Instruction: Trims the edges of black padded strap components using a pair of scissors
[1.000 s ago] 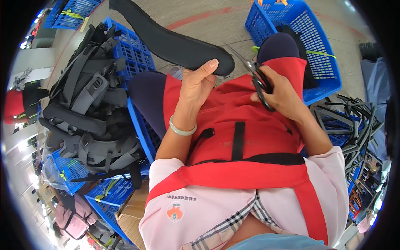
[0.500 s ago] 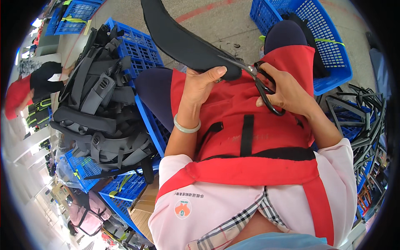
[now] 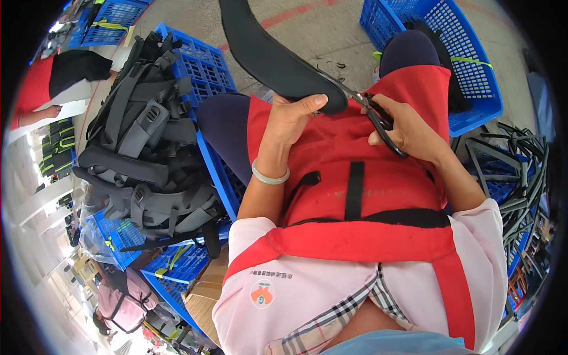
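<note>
My left hand grips the near end of a long curved black padded strap, which rises away toward the top of the view. My right hand holds black-handled scissors, their blades pointing left and meeting the strap's end beside my left thumb. Both hands work above my lap, which is covered by a red apron with black straps. A pale bangle sits on my left wrist.
A pile of grey and black backpacks fills blue crates on my left. Another blue crate stands at the upper right, with a heap of black straps at the right. A person in red is at the far left.
The scissors moved left and now reach the strap's end at my left hand. The strap swung more upright, and both hands drew closer together.
</note>
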The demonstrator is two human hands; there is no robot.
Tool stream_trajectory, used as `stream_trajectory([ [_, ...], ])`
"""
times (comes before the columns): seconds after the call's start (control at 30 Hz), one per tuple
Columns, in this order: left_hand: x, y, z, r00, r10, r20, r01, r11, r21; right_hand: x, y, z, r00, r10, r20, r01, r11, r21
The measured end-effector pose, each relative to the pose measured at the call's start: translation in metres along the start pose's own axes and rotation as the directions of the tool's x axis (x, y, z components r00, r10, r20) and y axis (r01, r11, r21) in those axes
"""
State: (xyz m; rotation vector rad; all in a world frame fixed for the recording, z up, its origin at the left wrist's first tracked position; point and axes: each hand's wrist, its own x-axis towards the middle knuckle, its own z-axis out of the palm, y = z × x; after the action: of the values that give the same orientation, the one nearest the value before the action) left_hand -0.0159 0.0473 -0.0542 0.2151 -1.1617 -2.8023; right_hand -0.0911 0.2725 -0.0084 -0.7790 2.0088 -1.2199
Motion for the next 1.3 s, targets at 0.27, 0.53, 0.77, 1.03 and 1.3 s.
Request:
stream_trajectory([
  [0.27, -0.001, -0.007, -0.008, 0.999, -0.027, 0.019, 0.026, 0.998, 0.054, 0.007, 0.006, 0.002, 0.987, 0.157, 0.029, -0.158, 0.987, 0.022],
  [0.53, 0.001, -0.006, -0.007, 0.998, -0.047, 0.038, 0.049, 0.998, -0.048, 0.009, 0.024, 0.012, 0.999, 0.03, 0.02, -0.031, 0.997, 0.073],
  [0.77, -0.004, -0.004, -0.012, 0.996, -0.082, 0.034, 0.082, 0.996, 0.019, 0.006, 0.011, 0.007, 0.999, -0.046, 0.015, 0.048, 0.987, -0.154],
  [1.03, -0.003, -0.008, -0.012, 0.998, -0.066, 0.014, 0.066, 0.998, 0.007, 0.008, 0.016, 0.016, 0.989, 0.139, 0.06, -0.15, 0.951, 0.271],
  [1.3, -0.009, -0.027, 0.001, 0.99, -0.117, 0.08, 0.058, 0.848, 0.526, 0.036, 0.007, 0.014, 0.995, -0.074, -0.062, 0.086, 0.972, 0.221],
])
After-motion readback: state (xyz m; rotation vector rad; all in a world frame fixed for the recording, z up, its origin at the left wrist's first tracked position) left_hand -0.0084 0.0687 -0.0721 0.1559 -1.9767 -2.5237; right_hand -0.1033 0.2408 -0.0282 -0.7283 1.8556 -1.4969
